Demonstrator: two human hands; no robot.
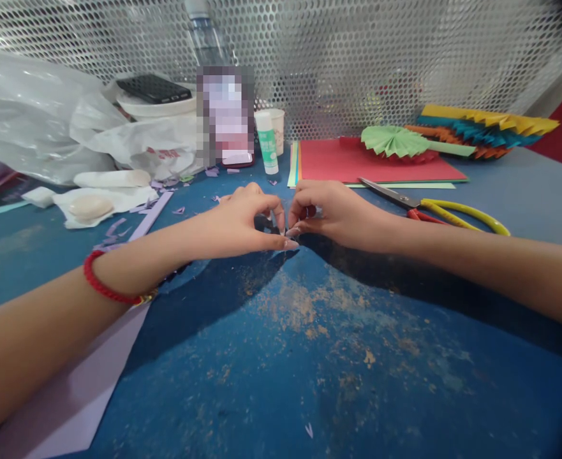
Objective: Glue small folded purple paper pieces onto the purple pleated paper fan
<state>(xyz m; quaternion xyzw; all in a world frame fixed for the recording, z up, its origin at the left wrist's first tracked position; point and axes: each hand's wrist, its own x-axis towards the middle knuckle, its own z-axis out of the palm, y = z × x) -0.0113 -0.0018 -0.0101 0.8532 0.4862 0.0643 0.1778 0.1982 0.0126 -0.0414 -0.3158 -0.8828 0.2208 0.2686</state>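
both hands meet at the middle of the blue table, left hand and right hand fingertips pinched on a tiny paper piece between them, apparently steadying it for folding, scissors lying nearby.

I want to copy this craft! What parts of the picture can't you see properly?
Head view only:
- The tiny piece pinched between the left hand and right hand: fingers cover it, so its shape and colour are unclear.
- The object standing behind the glue stick: pixelated, unreadable.
- The bottle: top cut off by the frame edge.
- The lilac paper: partly under the left forearm, cut by the bottom edge.
- The glue stick label: too small to read.
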